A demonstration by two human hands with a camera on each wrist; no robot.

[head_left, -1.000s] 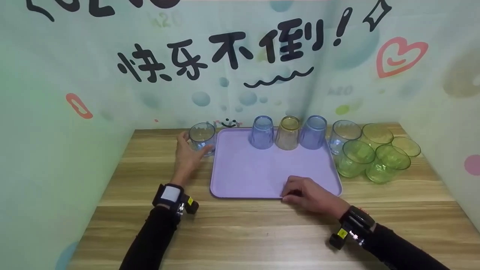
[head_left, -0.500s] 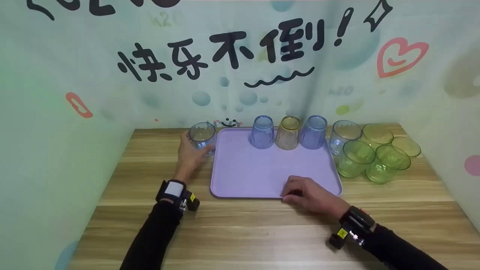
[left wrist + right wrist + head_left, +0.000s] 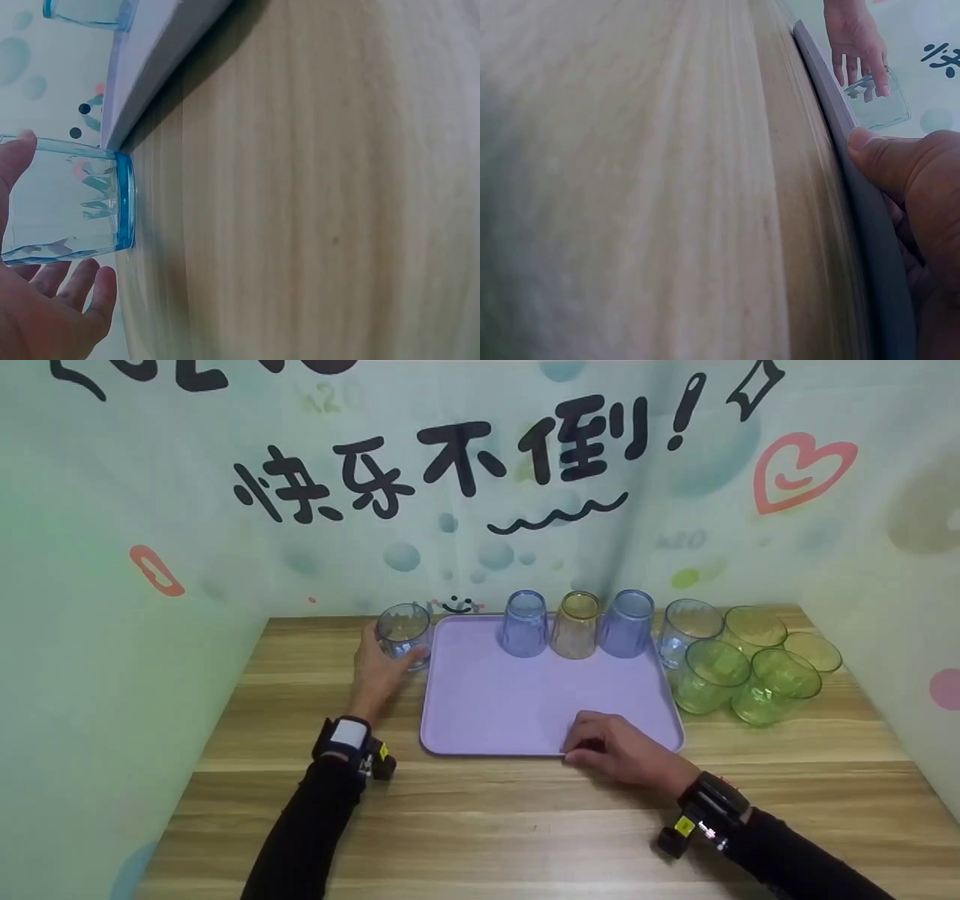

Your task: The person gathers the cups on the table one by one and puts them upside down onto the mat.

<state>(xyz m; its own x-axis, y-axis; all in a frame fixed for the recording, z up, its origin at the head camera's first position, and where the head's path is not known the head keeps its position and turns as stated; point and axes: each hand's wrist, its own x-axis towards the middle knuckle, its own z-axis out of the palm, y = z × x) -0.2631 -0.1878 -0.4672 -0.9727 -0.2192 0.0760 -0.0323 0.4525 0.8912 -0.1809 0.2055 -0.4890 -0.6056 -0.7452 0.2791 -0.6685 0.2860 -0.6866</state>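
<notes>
On the wooden table [image 3: 525, 825], left hand [image 3: 375, 664] curls round an empty blue-tinted cup [image 3: 404, 631] beside the purple tray [image 3: 487, 705], which carries three upturned cups [image 3: 576, 624], right hand [image 3: 626, 750] pinching its near edge.

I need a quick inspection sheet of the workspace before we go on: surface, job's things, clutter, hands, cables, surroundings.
Surface: wooden table, bare in front.
Job's things: clear blue cup stands upright on the table, just left of the purple tray; three cups upside down at the tray's far edge, blue cup, amber cup, blue cup.
Clutter: one clear cup and four green cups right of the tray.
Hands: left hand grips the clear blue cup; right hand holds the tray's near edge, thumb on the rim.
Cables: nothing seen.
Surroundings: printed backdrop on three sides.
</notes>
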